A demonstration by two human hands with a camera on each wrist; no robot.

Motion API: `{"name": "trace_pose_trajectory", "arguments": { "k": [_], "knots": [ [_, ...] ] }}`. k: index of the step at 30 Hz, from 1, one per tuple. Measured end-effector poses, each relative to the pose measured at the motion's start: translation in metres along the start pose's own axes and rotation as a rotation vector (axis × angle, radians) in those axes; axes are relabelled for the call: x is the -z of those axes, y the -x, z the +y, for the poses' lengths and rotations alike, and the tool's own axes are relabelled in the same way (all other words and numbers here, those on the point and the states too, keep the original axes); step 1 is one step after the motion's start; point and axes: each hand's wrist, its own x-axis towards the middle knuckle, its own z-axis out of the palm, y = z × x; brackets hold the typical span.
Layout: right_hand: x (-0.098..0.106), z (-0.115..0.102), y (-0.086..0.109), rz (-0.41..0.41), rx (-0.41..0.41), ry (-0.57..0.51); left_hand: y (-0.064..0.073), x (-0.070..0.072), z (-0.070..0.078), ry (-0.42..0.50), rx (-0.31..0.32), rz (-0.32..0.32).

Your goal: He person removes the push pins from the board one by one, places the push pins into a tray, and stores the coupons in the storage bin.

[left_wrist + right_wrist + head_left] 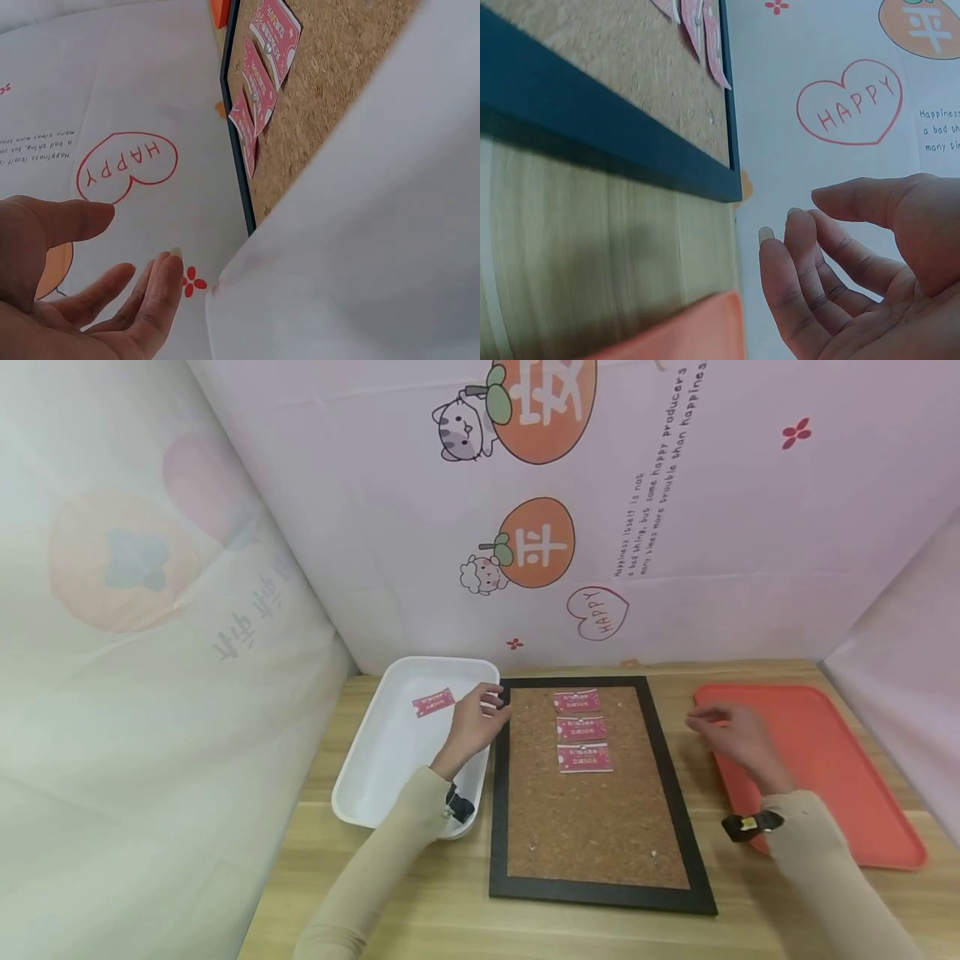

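My left hand [474,724] hovers over the right rim of a white tub [360,760], thumb and fingers apart with nothing between them. Inside the tub lies one pink coupon card [433,702]. A cork board [585,827] with a black frame lies between my hands. Three more pink coupons, the top one [577,701], the middle one [581,728] and the bottom one [585,758], are pinned in a column on its upper part. My right hand [735,737] is held above the left edge of a red tray [825,760], fingers loosely bent and holding nothing.
Loose pushpins stand in the cork near its corners, one at the lower right [653,854] and one at the lower left [532,847]. Behind the wooden table [390,893] hangs a printed white curtain [420,602], which also rises at both sides.
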Motion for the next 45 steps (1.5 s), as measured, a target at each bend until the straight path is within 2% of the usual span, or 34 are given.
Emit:
{"name": "trace_pose_trajectory", "arguments": {
  "k": [6,12,21,28,32,41,45],
  "knots": [
    [-0.012,-0.006,-0.006,0.005,0.018,-0.037,0.007,-0.006,0.003,-0.015,0.016,-0.012],
    [-0.021,-0.007,-0.011,-0.001,0.022,-0.042,0.009,-0.013,0.005,-0.039,0.036,-0.041],
    [-0.034,-0.007,-0.017,-0.012,0.065,-0.043,0.011,-0.023,0.009,0.013,0.033,-0.072],
    [-0.045,-0.014,-0.018,-0.015,0.066,-0.105,0.013,-0.032,0.013,0.064,0.053,-0.084],
    [-0.052,-0.018,-0.020,-0.033,0.092,-0.119,0.013,-0.039,0.012,0.059,0.058,-0.087],
    [-0.067,-0.028,-0.019,-0.020,0.102,-0.006,0.014,-0.058,0.007,0.051,0.041,-0.086],
    [-0.072,-0.029,-0.019,-0.047,0.084,-0.004,0.015,-0.065,0.005,0.044,0.054,-0.081]
  ]
}}
